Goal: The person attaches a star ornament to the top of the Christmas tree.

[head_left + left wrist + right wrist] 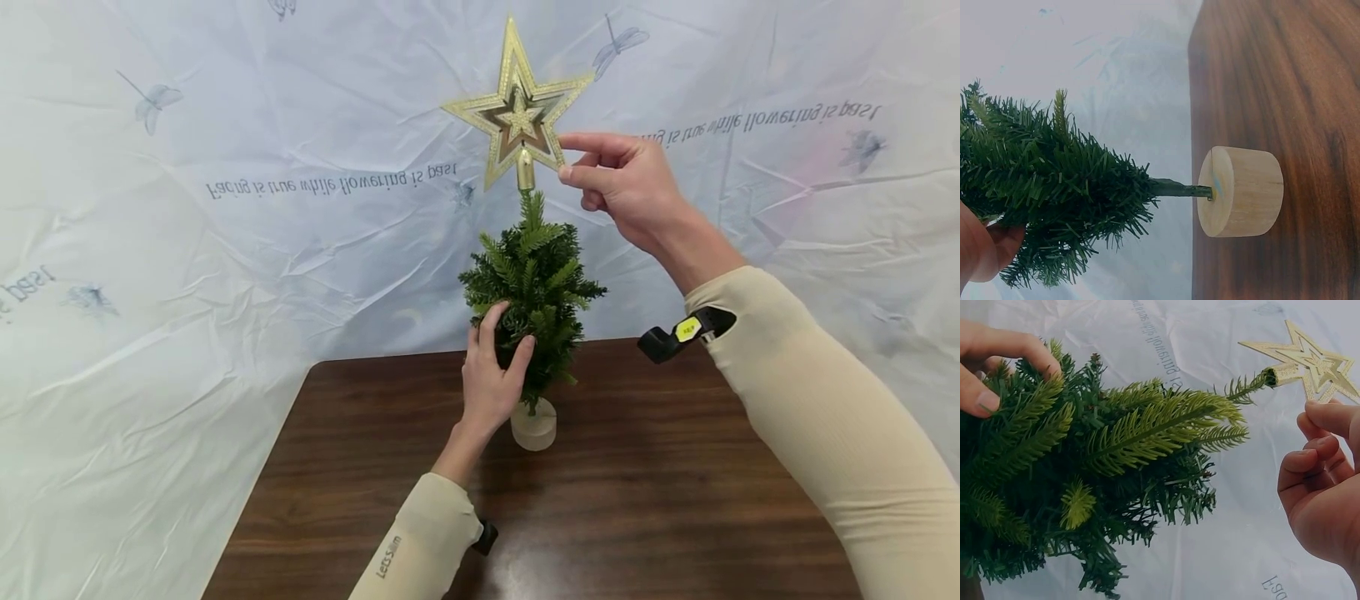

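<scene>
A small artificial Christmas tree (547, 275) stands upright on a round wooden base (1247, 192). My left hand (491, 379) grips its branches from the left side, fingers and thumb curled into the needles. Above the tree, my right hand (626, 179) pinches a gold glitter star topper (517, 121) by its lower right point, between thumb and index finger. The star's hollow tube sits right at the tree's tip, and in the right wrist view the top sprig (1244, 389) reaches into its opening.
The base rests on a dark wood-grain table (637, 500). Behind it hangs a wrinkled pale cloth (360, 275) printed with lettering and dragonflies. Each sleeve carries a black wrist camera, one of them (678, 333) by the right cuff.
</scene>
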{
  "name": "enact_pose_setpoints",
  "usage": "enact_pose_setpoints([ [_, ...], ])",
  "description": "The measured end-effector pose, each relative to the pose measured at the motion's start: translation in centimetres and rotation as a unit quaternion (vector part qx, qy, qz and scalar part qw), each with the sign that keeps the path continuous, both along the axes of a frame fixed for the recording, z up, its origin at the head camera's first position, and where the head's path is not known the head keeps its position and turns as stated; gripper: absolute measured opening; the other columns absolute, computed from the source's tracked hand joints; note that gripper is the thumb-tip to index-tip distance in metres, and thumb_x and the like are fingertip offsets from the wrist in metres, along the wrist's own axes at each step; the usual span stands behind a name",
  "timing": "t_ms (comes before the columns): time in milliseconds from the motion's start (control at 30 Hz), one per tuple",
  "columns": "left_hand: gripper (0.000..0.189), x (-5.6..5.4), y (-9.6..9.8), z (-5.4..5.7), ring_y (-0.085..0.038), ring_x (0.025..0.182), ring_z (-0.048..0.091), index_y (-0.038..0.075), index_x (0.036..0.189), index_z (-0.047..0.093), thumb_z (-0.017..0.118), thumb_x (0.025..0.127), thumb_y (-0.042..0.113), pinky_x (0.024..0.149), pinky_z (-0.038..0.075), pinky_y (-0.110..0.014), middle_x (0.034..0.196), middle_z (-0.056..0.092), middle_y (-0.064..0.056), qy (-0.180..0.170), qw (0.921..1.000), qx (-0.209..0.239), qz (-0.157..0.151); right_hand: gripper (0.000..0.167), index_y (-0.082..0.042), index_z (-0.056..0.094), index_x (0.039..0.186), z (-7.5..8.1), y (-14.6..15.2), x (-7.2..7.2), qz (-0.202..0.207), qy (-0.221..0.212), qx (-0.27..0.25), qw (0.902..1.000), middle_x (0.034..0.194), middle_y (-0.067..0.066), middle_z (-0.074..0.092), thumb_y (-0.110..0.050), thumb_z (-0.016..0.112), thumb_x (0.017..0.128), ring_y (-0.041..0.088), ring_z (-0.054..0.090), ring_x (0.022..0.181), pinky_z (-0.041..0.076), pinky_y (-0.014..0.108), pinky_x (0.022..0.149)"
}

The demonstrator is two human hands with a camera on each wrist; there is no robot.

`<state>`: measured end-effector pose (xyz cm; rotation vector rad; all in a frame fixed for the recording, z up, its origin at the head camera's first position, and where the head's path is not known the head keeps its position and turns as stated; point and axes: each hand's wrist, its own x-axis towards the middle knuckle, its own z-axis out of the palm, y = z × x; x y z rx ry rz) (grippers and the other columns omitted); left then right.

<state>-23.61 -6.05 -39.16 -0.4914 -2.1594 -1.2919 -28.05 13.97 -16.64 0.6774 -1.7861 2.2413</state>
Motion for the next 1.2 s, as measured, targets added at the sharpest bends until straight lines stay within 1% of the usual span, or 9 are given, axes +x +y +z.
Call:
enact_pose_setpoints([
  [133,0.058,0.1,0.0,-0.1,-0.051,0.120,0.061,0.034,0.160,0.038,0.061,0.107,0.038,0.083,0.051,-0.067,0.160,0.044,-0.015,0.000,1.0000,0.002,0.002,0.033,-0.011,0.084,0.114,-0.7,0.2,-0.1,-0.007,0.002,-0.003,1.0000,0.077,0.003,0.066,0.011,0.072,0.093,0.013,0.040,0.055,0.039,0.025,0.055],
  [233,0.057,0.2,0.0,-0.1,-0.051,0.120,0.060,0.034,0.160,0.038,0.061,0.107,0.040,0.083,0.051,-0.067,0.160,0.044,-0.014,-0.001,1.0000,0.001,0.002,0.033,-0.011,0.083,0.114,-1.2,0.3,-0.2,-0.021,0.009,-0.008,0.9997,0.076,0.003,0.065,0.012,0.071,0.093,0.013,0.040,0.057,0.038,0.025,0.055],
  [267,0.057,0.2,0.0,-0.1,-0.051,0.123,0.059,0.034,0.160,0.038,0.060,0.108,0.040,0.084,0.051,-0.068,0.161,0.044,-0.014,-0.002,1.0000,0.001,0.002,0.034,-0.011,0.083,0.115,-1.3,0.3,-0.2,-0.025,0.011,-0.010,0.9996,0.076,0.003,0.065,0.012,0.071,0.093,0.013,0.040,0.058,0.038,0.025,0.055],
  [467,0.057,0.3,0.0,-0.3,-0.058,0.142,0.045,0.035,0.160,0.038,0.058,0.108,0.044,0.096,0.045,-0.077,0.165,0.042,-0.010,-0.011,0.9999,0.002,0.001,0.034,-0.010,0.083,0.116,-2.1,0.2,-0.4,-0.040,0.020,-0.011,0.9989,0.075,0.002,0.066,0.012,0.072,0.092,0.013,0.040,0.058,0.037,0.025,0.055],
  [567,0.057,0.5,0.0,-0.3,-0.057,0.148,0.038,0.036,0.160,0.038,0.058,0.108,0.045,0.100,0.040,-0.081,0.167,0.041,-0.008,-0.017,0.9998,0.003,0.001,0.034,-0.009,0.082,0.117,-2.4,0.2,-0.5,-0.045,0.025,-0.007,0.9986,0.074,0.002,0.067,0.012,0.071,0.092,0.012,0.040,0.058,0.038,0.025,0.056],
  [667,0.057,0.6,0.0,-0.3,-0.056,0.150,0.037,0.037,0.160,0.038,0.058,0.108,0.044,0.100,0.040,-0.081,0.167,0.040,-0.008,-0.020,0.9998,0.004,0.001,0.035,-0.008,0.082,0.117,-2.7,0.3,-0.5,-0.045,0.028,-0.004,0.9986,0.074,0.001,0.067,0.013,0.070,0.093,0.012,0.041,0.060,0.038,0.025,0.057],
  [933,0.056,0.7,0.2,-0.2,-0.057,0.149,0.037,0.037,0.160,0.037,0.057,0.108,0.047,0.098,0.041,-0.081,0.168,0.040,-0.009,-0.009,1.0000,0.001,-0.001,0.036,-0.009,0.082,0.118,-3.0,0.8,-0.5,-0.044,0.017,-0.006,0.9989,0.075,0.001,0.069,0.013,0.069,0.093,0.013,0.041,0.064,0.037,0.025,0.059],
  [1133,0.056,0.8,0.3,-0.3,-0.056,0.143,0.045,0.037,0.160,0.038,0.057,0.108,0.046,0.094,0.046,-0.077,0.166,0.041,-0.011,-0.007,1.0000,0.001,0.002,0.036,-0.009,0.082,0.118,-3.0,0.9,-0.4,-0.035,0.014,-0.001,0.9993,0.077,0.001,0.070,0.013,0.069,0.093,0.013,0.042,0.065,0.037,0.026,0.060],
  [1200,0.056,0.9,0.3,-0.3,-0.055,0.142,0.047,0.037,0.160,0.038,0.057,0.108,0.045,0.094,0.045,-0.077,0.165,0.042,-0.011,-0.007,1.0000,0.002,0.003,0.036,-0.009,0.082,0.118,-3.0,1.0,-0.4,-0.032,0.013,-0.002,0.9994,0.076,0.002,0.070,0.014,0.069,0.094,0.013,0.042,0.065,0.037,0.026,0.060],
])
